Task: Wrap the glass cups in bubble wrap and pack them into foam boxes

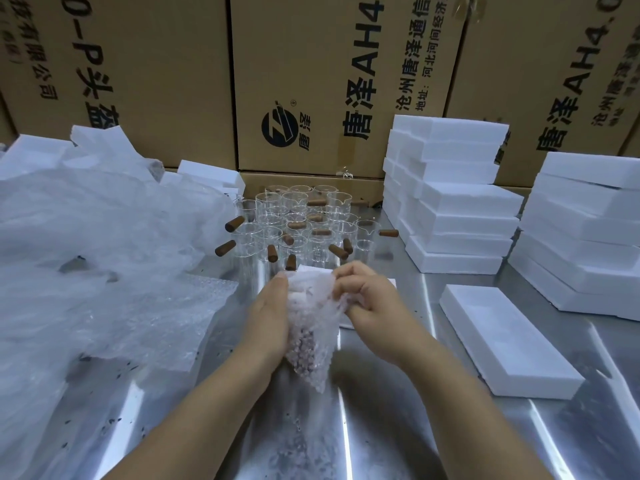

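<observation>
A bundle of bubble wrap [310,327] sits between my hands above the steel table, with something brownish showing through its lower part. My left hand [268,315] holds its left side with the fingers around it. My right hand [367,294] pinches the wrap's upper right edge. A piece of white foam [389,282] shows just behind the hands. Beyond it stand several clear glass cups [298,216] with brown wooden handles. An open foam box half [502,337] lies to the right of my right forearm.
A big heap of bubble wrap sheets [104,254] covers the table's left side. Stacks of white foam boxes [453,195] rise at the back right, with another stack [588,233] at the far right. Cardboard cartons [294,81] wall the back.
</observation>
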